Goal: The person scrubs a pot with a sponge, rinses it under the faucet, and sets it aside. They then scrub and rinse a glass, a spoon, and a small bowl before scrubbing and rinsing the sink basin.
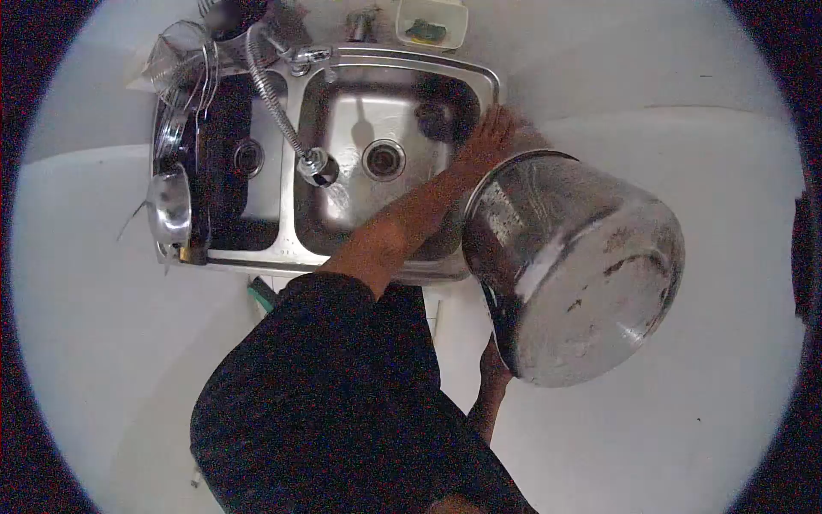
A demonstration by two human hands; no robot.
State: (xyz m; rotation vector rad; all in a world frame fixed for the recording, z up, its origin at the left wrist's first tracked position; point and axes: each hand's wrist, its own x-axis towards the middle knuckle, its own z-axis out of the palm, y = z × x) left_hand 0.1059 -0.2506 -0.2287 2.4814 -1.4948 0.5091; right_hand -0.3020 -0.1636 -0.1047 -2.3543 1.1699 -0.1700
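Note:
A large metal pot [591,265] is tilted on its side right of the sink, its stained base facing up and its mouth toward the sink. My right hand [494,364] is at the pot's lower left side and holds it; the fingers are mostly hidden behind the pot. My left arm reaches across the right sink basin [351,111]. My left hand [492,133] rests with fingers apart at the basin's right rim, beside the pot's mouth, and holds nothing.
A coiled faucet hose with a spray head [318,166] hangs over the divider. A metal bowl [169,206] and a dish rack [171,128] with utensils stand on the left. Behind the sink is a white container [432,21] with a green sponge.

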